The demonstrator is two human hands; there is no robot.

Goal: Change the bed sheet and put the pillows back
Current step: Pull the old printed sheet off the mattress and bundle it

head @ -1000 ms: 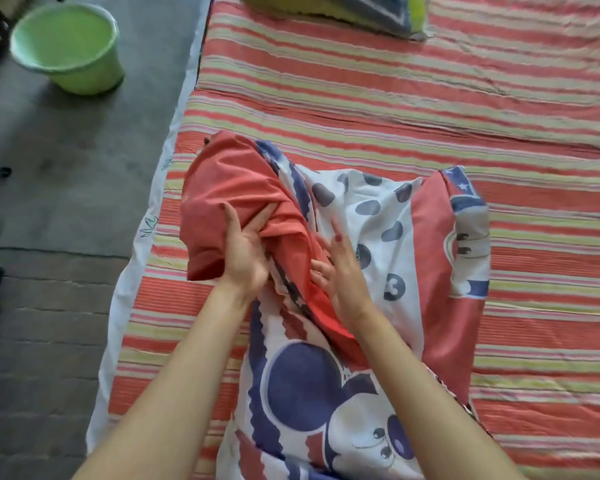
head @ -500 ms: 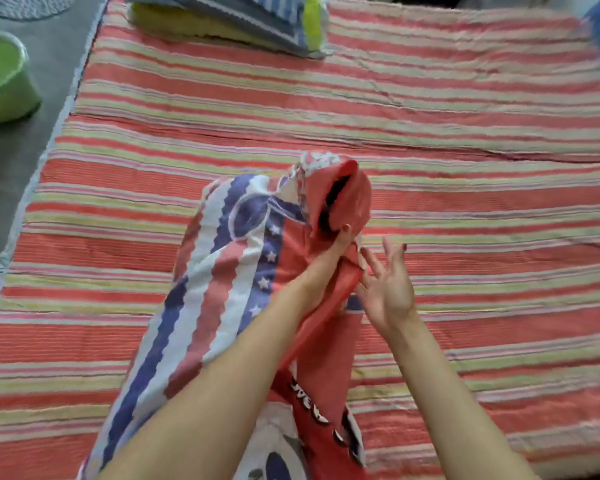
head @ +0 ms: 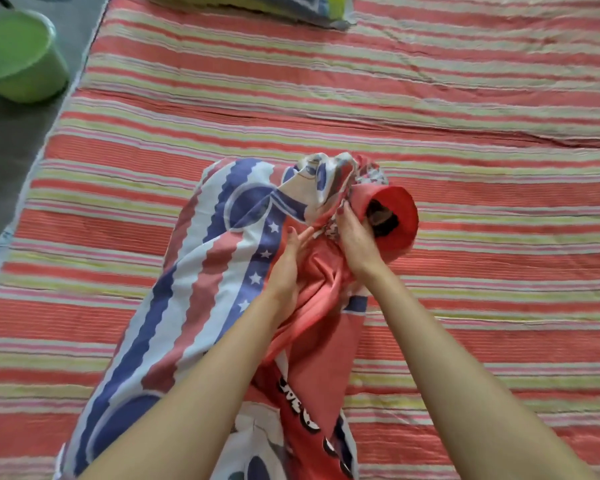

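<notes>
Head cam: right hand [head: 355, 240] grips the bunched printed sheet [head: 205, 271], left hand [head: 288, 268] lies flat-fingered against it. Looks like unfolding's underway; next it probably needs spreading over the striped mattress [head: 465, 116].

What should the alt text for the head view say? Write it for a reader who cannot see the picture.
Two bare hands work a cartoon-print pillowcase on a red-and-yellow striped bed sheet: the right hand grips its bunched red end, the left hand presses flat beside it. A pillow lies at the far edge; a green bucket stands on the floor.
</notes>
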